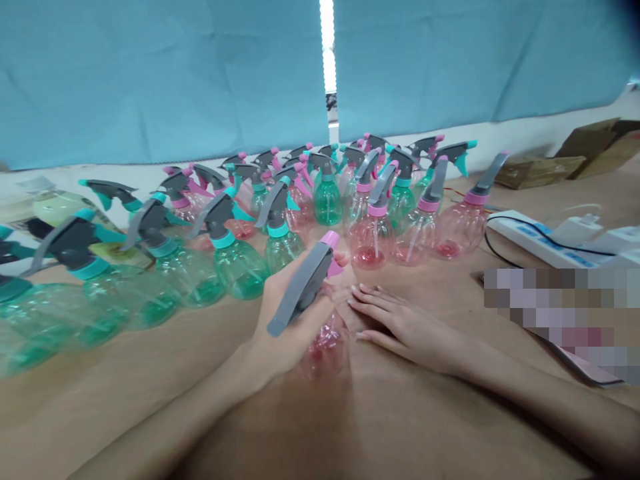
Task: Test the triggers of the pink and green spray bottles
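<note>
My left hand (285, 313) is wrapped round the neck of a pink spray bottle (325, 347) that has a grey trigger and a pink nozzle, and holds it tilted just above the brown table (150, 373). My right hand (400, 320) lies flat on the table right beside the bottle, fingers stretched out and together, holding nothing. Its fingertips almost touch the bottle's body.
Several green and pink spray bottles (280, 220) stand crowded across the far half of the table, up to a blue curtain (165, 73). A white power strip (530, 237) with a black cable lies at right, with cardboard boxes (590, 150) behind it.
</note>
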`<state>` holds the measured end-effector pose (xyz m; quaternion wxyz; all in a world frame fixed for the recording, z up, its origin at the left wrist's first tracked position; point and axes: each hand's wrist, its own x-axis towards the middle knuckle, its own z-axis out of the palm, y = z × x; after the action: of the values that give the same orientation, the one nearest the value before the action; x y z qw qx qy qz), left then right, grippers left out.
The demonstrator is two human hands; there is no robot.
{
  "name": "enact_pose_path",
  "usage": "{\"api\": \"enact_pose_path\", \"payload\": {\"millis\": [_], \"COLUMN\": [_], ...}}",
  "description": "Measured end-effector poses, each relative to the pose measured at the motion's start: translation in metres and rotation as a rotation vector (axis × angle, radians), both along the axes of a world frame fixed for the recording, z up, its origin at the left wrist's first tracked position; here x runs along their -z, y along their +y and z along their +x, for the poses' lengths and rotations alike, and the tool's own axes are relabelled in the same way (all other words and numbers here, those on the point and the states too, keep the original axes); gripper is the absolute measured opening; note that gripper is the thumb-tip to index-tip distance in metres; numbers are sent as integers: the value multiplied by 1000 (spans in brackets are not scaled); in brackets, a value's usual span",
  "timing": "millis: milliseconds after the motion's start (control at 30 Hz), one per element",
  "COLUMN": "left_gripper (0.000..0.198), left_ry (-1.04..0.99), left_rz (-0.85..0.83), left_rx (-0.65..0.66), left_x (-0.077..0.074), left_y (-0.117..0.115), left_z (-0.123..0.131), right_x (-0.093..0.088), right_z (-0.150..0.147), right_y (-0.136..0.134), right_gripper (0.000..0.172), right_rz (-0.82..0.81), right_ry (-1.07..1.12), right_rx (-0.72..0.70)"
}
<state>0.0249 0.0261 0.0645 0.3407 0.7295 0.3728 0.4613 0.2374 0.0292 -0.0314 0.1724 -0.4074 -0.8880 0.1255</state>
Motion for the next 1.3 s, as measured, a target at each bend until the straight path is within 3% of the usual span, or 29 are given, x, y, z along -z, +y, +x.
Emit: {"api": "enact_pose_path", "payload": {"millis": [733,1300], "left_gripper": [6,7], "left_ry": [106,119], "left_rz": [71,64], "left_rx": [-86,-48], "left_x": [-4,0], "left_y": [1,3], "left_z": [-3,-3], "right_x": [-2,-1], "right_z": [-1,-1], "right_y": [-1,-2], "right_gripper": [56,58], "right_rz": [-13,-16], "right_ry": [-1,8], "right_rx": [12,12]}}
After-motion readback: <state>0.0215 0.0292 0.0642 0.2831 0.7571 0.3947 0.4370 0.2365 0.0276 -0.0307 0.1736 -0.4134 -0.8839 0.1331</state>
